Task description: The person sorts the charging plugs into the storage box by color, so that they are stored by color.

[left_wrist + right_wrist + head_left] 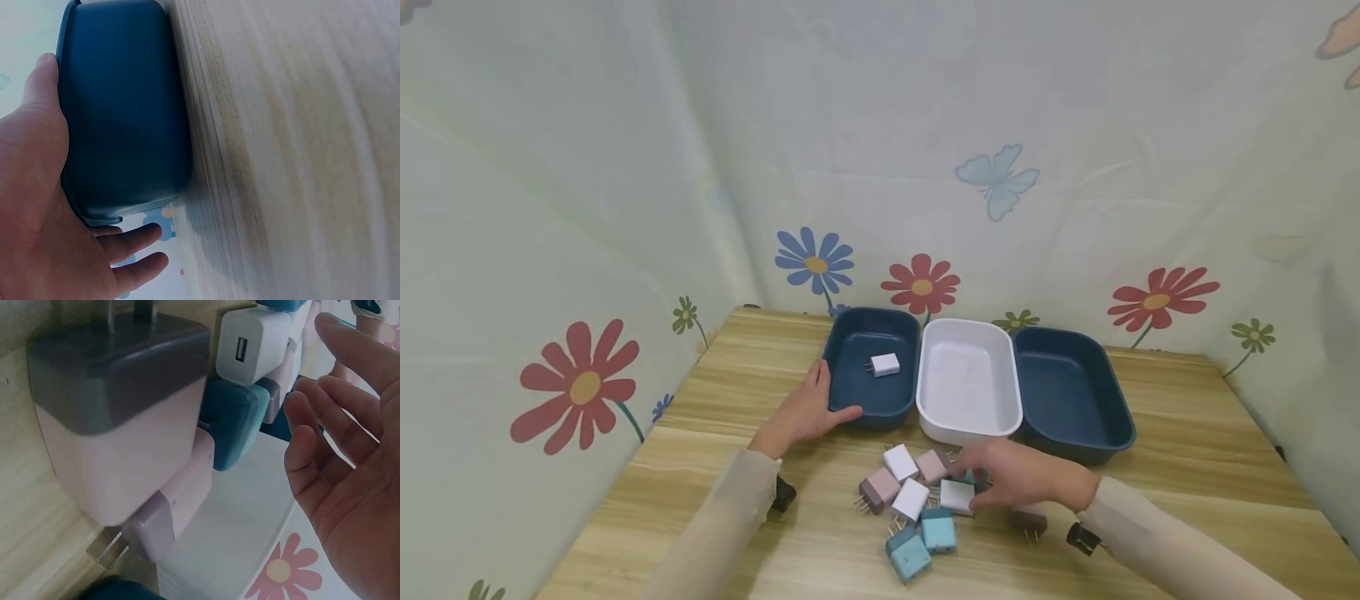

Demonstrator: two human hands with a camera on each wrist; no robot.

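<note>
My left hand [805, 408] rests against the near left corner of the left dark blue tray [838, 346], thumb along its front rim and fingers by its left side. In the left wrist view the fingers are extended past the tray wall [125, 106]. One white charger [884, 364] lies inside this tray. My right hand [1011, 471] is over the loose chargers, its fingers loosely bent beside a white charger [957, 496] and holding nothing. A teal charger [231, 422] and pink-and-grey chargers [119, 444] show near it in the right wrist view.
A white tray [968, 429] stands in the middle and another dark blue tray [1112, 392] at the right, side by side. Several white, pink and teal chargers, including a teal charger [908, 555] nearest me, lie in front. A flowered curtain [880, 167] hangs behind the table [685, 467].
</note>
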